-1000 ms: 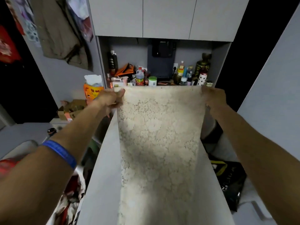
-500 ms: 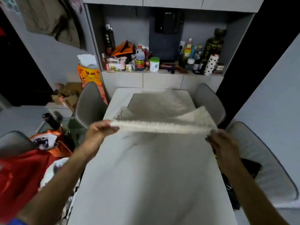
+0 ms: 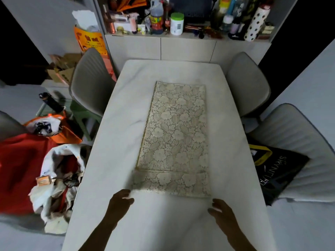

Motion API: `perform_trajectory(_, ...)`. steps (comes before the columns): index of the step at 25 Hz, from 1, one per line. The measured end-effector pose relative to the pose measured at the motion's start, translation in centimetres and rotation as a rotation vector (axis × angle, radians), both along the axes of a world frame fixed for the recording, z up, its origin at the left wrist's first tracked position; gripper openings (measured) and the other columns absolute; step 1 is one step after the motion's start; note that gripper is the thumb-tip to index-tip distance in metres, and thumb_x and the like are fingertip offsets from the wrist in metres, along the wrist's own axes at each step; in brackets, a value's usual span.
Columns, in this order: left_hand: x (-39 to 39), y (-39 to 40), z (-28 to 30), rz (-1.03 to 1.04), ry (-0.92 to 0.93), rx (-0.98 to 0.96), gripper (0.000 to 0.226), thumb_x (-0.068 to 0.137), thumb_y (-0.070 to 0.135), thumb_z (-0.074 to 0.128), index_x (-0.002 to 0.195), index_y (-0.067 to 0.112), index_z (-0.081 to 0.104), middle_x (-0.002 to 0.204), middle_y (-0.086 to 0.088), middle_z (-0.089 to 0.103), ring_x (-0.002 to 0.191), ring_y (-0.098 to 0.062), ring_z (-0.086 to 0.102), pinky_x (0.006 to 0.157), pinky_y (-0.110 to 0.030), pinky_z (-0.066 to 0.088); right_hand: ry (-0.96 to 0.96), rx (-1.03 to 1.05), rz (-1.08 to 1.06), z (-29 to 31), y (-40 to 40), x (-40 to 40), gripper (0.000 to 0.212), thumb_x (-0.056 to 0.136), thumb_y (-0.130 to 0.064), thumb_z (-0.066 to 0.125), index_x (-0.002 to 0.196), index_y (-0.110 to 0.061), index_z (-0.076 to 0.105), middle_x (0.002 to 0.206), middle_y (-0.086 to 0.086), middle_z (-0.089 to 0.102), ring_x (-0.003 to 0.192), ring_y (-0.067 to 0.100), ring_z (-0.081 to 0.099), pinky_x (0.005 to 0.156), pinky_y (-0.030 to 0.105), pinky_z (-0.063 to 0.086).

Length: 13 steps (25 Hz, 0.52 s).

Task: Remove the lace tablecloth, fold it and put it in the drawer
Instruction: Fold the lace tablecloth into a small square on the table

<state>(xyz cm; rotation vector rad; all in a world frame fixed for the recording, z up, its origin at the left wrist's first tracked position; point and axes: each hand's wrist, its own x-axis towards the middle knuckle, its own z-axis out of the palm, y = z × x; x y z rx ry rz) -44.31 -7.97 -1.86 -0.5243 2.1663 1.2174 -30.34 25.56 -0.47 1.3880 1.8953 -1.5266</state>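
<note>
The cream lace tablecloth (image 3: 175, 140) lies flat on the white marble table (image 3: 112, 160), folded into a long narrow strip running away from me. A folded-over layer ends in a seam close to the near end. My left hand (image 3: 120, 201) rests at the strip's near-left corner, fingers loosely apart and fingertips at the blurred cloth edge. My right hand (image 3: 220, 210) sits just off the near-right corner with fingers spread and nothing in it.
Grey chairs stand at the left (image 3: 88, 82) and right (image 3: 248, 84), another at the near right (image 3: 297, 140). A black bag (image 3: 275, 169) lies beside it. Red and white bags (image 3: 54, 171) crowd the floor at left. Closed cabinet fronts (image 3: 187, 48) sit under a cluttered shelf beyond the table.
The cloth was held up in both hands, then brought down and folded towards me. Now it lies flat on the table and both hands have come off its near corners.
</note>
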Motion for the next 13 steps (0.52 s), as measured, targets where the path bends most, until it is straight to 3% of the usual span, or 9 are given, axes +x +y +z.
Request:
perform_trajectory(3, -2.0, 2.1, -1.1, -0.023, 0.062, -0.028, 0.063, 0.080, 0.002, 0.072, 0.138, 0.013, 0.049, 0.138, -0.013, 0.051, 0.126, -0.034, 0.051, 0.097, -0.040, 0.045, 0.121, 0.169, 0.156, -0.2, 0.1, -2.5, 0.066, 0.079, -0.007, 0.072, 0.138, -0.019, 0.046, 0.129, 0.005, 0.056, 0.115, 0.029, 0.056, 0.096, 0.042, 0.049)
perform_trajectory(4, -2.7, 2.7, -1.3, -0.033, 0.079, -0.043, 0.069, 0.079, 0.001, 0.072, 0.141, 0.013, 0.045, 0.139, -0.013, 0.050, 0.125, -0.033, 0.051, 0.099, -0.040, 0.045, 0.150, 0.185, 0.202, -0.4, 0.1, -3.3, 0.072, 0.078, -0.006, 0.073, 0.142, -0.019, 0.042, 0.131, 0.004, 0.054, 0.120, 0.030, 0.054, 0.097, 0.042, 0.049)
perform_trajectory(6, -3.8, 3.0, -2.1, 0.031, 0.078, 0.020, 0.067, 0.076, -0.004, 0.073, 0.136, 0.011, 0.048, 0.122, -0.011, 0.061, 0.105, -0.028, 0.060, 0.086, -0.034, 0.051, 0.170, 0.164, 0.191, -1.3, 0.0, -4.7, 0.079, 0.075, -0.002, 0.075, 0.144, -0.016, 0.039, 0.132, 0.004, 0.052, 0.121, 0.029, 0.053, 0.095, 0.039, 0.049)
perform_trajectory(8, -4.4, 2.5, -2.3, 0.053, 0.089, 0.049, 0.053, 0.074, 0.000, 0.077, 0.122, 0.014, 0.058, 0.094, -0.003, 0.068, 0.085, -0.025, 0.065, 0.068, -0.025, 0.049, 0.180, 0.114, 0.042, -2.5, 0.2, -5.4, 0.079, 0.072, 0.002, 0.078, 0.141, -0.012, 0.042, 0.128, 0.008, 0.055, 0.112, 0.027, 0.055, 0.084, 0.036, 0.051)
perform_trajectory(10, -4.5, 2.1, -2.5, 0.003, 0.197, 0.023, 0.030, 0.075, 0.010, 0.080, 0.098, 0.025, 0.067, 0.074, 0.004, 0.071, 0.075, -0.022, 0.068, 0.057, -0.019, 0.048, 0.169, 0.051, -0.073, -3.5, 0.4, -5.3, 0.070, 0.071, 0.005, 0.077, 0.133, -0.013, 0.049, 0.116, 0.010, 0.060, 0.096, 0.028, 0.061, 0.064, 0.032, 0.052)
perform_trajectory(12, -4.1, 1.9, -2.4, -0.045, 0.362, 0.030, 0.027, 0.076, 0.015, 0.078, 0.086, 0.037, 0.067, 0.075, 0.009, 0.073, 0.069, -0.012, 0.066, 0.054, -0.014, 0.049, 0.151, 0.063, -0.066, -4.2, 0.7, -4.6, 0.052, 0.071, 0.005, 0.075, 0.116, -0.015, 0.060, 0.101, 0.011, 0.067, 0.081, 0.032, 0.064, 0.054, 0.037, 0.054)
perform_trajectory(13, -3.9, 1.8, -2.4, -0.050, 0.415, 0.039, 0.029, 0.075, 0.014, 0.078, 0.088, 0.038, 0.067, 0.078, 0.011, 0.073, 0.070, -0.009, 0.065, 0.057, -0.016, 0.051, 0.161, 0.094, -0.058, -4.5, 0.7, -4.4, 0.039, 0.071, 0.005, 0.073, 0.105, -0.012, 0.065, 0.091, 0.014, 0.069, 0.076, 0.036, 0.065, 0.057, 0.044, 0.056)
